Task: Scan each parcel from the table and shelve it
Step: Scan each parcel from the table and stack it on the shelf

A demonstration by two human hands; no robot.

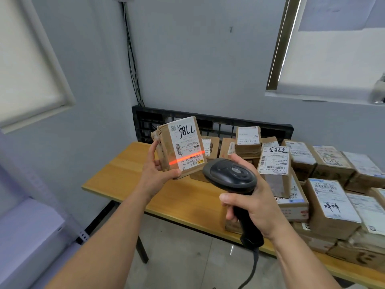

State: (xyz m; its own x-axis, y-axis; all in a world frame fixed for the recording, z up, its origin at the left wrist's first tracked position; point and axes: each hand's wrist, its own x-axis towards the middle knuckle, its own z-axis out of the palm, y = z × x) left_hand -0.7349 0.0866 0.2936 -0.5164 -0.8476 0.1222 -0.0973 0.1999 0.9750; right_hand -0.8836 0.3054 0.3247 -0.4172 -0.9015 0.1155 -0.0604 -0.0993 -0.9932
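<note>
My left hand (155, 172) holds a small brown cardboard parcel (179, 146) upright above the wooden table (116, 176). Its white label carries handwritten black digits and barcodes. A red-orange scan line crosses the lower part of that label. My right hand (253, 203) grips a black handheld barcode scanner (230, 176), its head pointed at the parcel from the right and slightly below. A cable hangs from the scanner's handle.
Several labelled cardboard parcels (331, 197) are stacked over the table's right half. A black plastic pallet (210, 122) leans against the wall behind the table. A grey metal shelf (31, 232) stands at the left. Tiled floor lies under the table.
</note>
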